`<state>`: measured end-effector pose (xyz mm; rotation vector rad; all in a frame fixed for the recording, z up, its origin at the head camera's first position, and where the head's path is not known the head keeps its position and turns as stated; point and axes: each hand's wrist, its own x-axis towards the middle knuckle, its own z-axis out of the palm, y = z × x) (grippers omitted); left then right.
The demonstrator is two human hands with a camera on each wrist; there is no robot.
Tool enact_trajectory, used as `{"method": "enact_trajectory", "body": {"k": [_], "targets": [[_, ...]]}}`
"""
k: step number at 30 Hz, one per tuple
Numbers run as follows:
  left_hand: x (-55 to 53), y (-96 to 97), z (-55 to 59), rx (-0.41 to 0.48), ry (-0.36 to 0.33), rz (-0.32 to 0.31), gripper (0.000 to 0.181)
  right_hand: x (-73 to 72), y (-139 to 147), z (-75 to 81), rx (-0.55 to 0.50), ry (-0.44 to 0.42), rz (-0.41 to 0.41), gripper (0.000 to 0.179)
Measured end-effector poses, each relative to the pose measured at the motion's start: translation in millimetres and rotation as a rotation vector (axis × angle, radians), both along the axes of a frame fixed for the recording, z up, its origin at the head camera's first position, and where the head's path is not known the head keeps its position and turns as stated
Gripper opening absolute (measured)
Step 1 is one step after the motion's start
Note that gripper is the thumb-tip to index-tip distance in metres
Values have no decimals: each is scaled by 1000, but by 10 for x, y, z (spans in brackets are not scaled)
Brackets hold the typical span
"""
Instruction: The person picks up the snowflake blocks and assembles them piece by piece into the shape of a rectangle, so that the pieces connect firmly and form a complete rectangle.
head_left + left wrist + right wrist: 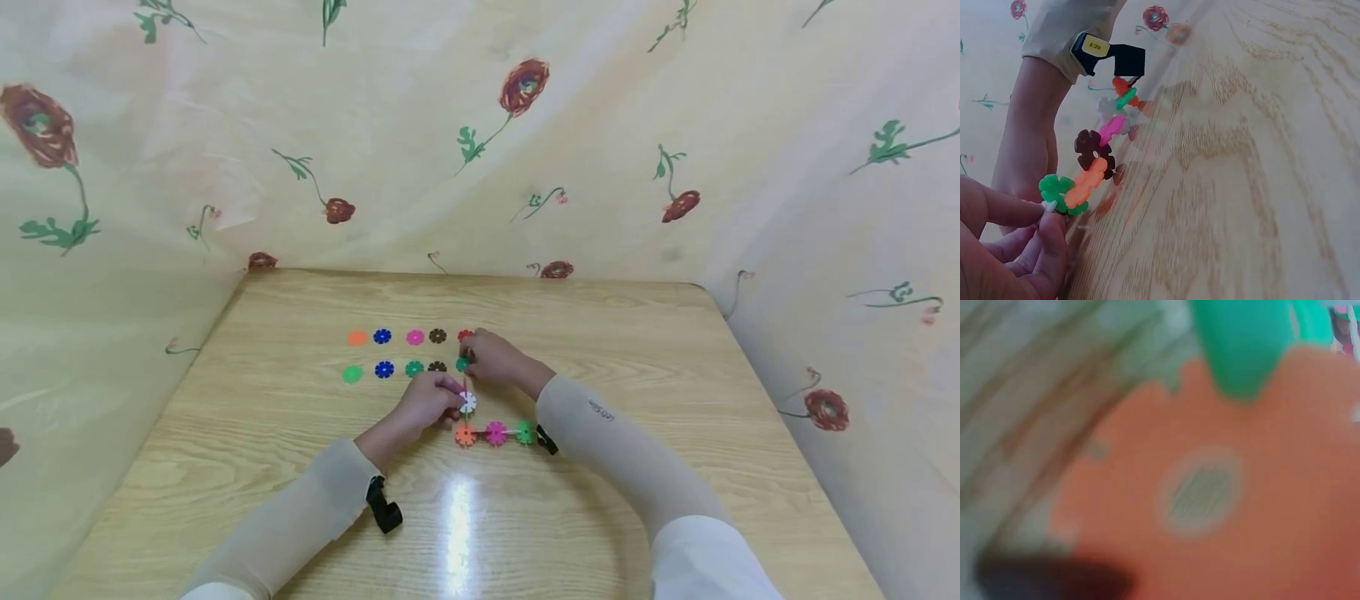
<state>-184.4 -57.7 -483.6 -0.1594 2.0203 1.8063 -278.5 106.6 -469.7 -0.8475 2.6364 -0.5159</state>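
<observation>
My left hand (429, 402) pinches a white notched interlocking disc (468, 402) between thumb and fingertips. That disc belongs to a joined chain, which turns a corner at an orange disc (465, 434) and runs right through a pink disc (496, 433) to a green disc (525, 432). In the left wrist view the chain's linked discs, including a brown disc (1088, 145), stand on edge beyond the fingers. My right hand (495, 360) is over the right end of the loose rows, fingertips right at a red disc (465, 335) and a teal disc (462, 364), partly covering both.
Two rows of loose discs lie farther back, among them a blue disc (382, 336), a pink disc (416, 337) and a light green disc (352, 373). The wooden table (300, 483) meets a flowered cloth (420, 167) behind. In the right wrist view, an orange disc (1122, 487) fills the foreground, blurred.
</observation>
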Motion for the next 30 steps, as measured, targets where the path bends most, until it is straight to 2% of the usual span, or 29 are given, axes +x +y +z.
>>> {"method": "enact_trajectory", "body": {"k": [3, 7, 10, 12, 20, 26, 30], "targets": [[-9, -1, 0, -3, 3, 25, 13, 5, 32, 10, -66, -47, -54, 12], [-17, -8, -13, -1, -7, 47, 13, 26, 94, 22, -280, -215, -171, 5], [-20, -9, -25, 1, -12, 51, 13, 56, 132, 20, -431, -331, -235, 9], [-23, -8, -34, 3, -8, 52, 13, 80, 148, 18, -492, -377, -254, 13], [-8, -7, -40, -7, 0, 60, 11, 165, 165, 72, -547, -429, -266, 18], [12, -3, -21, -21, -23, 98, 10, 160, 165, 17, -554, -421, -302, 18], [24, -5, -4, -24, -30, 108, 10, 179, 155, 7, -586, -448, -337, 18]]}}
